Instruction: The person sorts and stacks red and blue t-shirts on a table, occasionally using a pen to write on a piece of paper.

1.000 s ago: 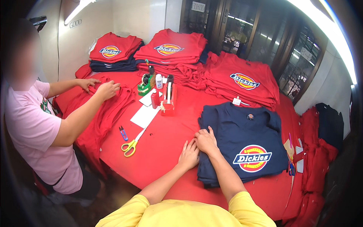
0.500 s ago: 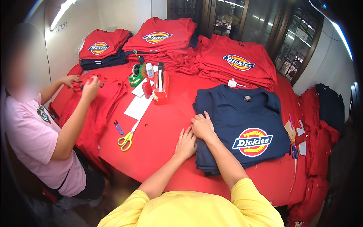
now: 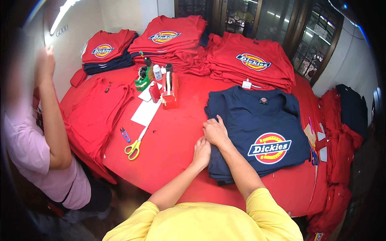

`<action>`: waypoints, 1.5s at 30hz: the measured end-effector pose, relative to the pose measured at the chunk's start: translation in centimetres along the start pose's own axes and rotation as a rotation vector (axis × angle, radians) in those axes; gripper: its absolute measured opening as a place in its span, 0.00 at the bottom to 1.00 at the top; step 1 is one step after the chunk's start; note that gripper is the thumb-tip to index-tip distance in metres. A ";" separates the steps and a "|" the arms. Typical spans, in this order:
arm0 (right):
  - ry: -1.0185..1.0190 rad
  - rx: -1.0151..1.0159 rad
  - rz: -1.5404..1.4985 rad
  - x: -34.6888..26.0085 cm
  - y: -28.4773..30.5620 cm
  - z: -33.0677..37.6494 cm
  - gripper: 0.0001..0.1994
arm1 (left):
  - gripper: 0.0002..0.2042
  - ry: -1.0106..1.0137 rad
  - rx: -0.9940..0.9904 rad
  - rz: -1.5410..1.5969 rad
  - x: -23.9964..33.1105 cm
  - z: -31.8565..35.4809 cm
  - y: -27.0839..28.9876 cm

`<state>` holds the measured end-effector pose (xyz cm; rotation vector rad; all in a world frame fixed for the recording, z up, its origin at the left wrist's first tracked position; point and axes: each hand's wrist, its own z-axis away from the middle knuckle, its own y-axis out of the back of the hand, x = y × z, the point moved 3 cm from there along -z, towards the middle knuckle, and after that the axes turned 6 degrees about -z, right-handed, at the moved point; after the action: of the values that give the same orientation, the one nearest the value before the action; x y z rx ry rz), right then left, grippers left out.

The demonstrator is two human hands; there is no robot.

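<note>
A stack of folded navy-blue cotton T-shirts with a round red-and-yellow chest print lies on the right half of a table covered in red cloth, its left edge toward the table's middle. Behind it rise piles of folded red T-shirts, and more red garments hang off the table's right side. Dark glazed doors close the room at the back, a pale wall at the left.

The right hand rests flat, fingers loosely spread, on the stack's left edge. The left hand lies open just beside it, touching the same edge and the red cloth. Neither grips anything.

Further left lie yellow-handled scissors, white paper sheets and a red tape dispenser. A person in a pink shirt stands at the table's left beside a spread red T-shirt.
</note>
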<state>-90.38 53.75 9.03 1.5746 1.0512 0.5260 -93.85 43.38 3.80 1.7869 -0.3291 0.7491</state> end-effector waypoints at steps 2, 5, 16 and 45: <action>-0.043 0.016 -0.067 0.1 0.1 -0.1 0.09 | 0.18 -0.022 0.039 0.114 0.2 -0.4 0.1; -0.061 0.022 -0.107 0.3 0.2 -0.1 0.09 | 0.16 -0.048 0.090 0.284 0.1 -1.0 0.4; -0.075 0.038 -0.138 0.8 0.6 0.0 0.09 | 0.11 0.198 -0.130 0.539 -3.7 -2.5 -0.2; -0.054 0.165 -0.341 1.2 0.9 -0.5 0.09 | 0.19 -0.089 0.303 2.222 -22.3 4.4 21.6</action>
<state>-89.90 55.05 9.76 1.4989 1.3149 0.1668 -121.54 28.71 5.14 0.9762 -2.4746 2.1500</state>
